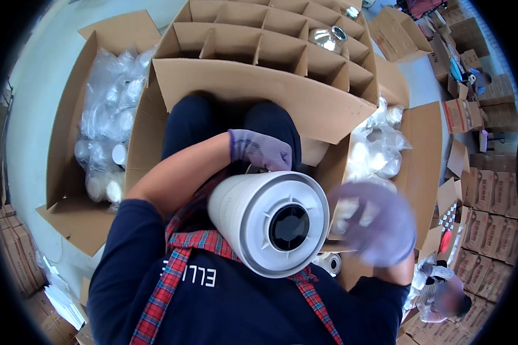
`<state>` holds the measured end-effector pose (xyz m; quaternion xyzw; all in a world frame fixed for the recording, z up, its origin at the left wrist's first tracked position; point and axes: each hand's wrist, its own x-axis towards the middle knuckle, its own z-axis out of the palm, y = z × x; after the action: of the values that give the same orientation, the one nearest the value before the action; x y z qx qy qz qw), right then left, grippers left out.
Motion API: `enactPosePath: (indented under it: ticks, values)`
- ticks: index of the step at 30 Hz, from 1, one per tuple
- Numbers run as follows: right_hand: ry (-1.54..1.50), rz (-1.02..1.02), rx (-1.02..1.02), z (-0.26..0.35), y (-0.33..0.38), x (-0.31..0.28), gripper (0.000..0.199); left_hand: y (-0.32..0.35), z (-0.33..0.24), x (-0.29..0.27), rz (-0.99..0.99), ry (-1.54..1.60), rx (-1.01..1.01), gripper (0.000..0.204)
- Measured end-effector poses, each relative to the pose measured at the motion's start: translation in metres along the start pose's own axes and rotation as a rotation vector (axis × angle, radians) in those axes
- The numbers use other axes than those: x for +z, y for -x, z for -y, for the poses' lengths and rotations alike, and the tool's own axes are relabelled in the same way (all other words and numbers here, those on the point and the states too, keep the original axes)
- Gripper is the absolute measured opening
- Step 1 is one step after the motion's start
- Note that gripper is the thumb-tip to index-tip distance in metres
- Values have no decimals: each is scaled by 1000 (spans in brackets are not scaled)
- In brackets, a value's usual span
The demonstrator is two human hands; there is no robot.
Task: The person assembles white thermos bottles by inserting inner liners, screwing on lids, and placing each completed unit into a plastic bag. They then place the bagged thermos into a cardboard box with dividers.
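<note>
A pale grey thermos jug (227,201) lies tilted against my body, its round base with a dark centre turned up toward me. My left hand (263,152), in a grey-purple glove, is curled closed at the jug's far side; part of its grip is hidden behind the jug. To the right of the base, my gloved right hand (377,224) is smeared by motion, so its fingers cannot be made out. Beyond my knees, a silvery glass liner (328,39) stands in one cell of a divided cardboard box (259,86).
On the left, an open carton (63,144) holds white parts in clear plastic bags (112,109). Another open carton (423,155) at right holds similar bagged parts (374,152). Stacked brown cartons (483,224) line the far right, where other people are near.
</note>
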<state>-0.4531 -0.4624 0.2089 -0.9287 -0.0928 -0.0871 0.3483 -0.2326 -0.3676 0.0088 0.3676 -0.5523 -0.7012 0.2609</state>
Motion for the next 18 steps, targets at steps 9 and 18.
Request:
enactPosePath:
  ticks: [9, 18]
  values:
    - [415, 262, -530, 41, 1, 16, 16, -50, -10, 25, 294, -125, -22, 34]
    - [-203, 92, 632, 16, 36, 31, 11, 71, -22, 101, -1175, -644, 190, 23]
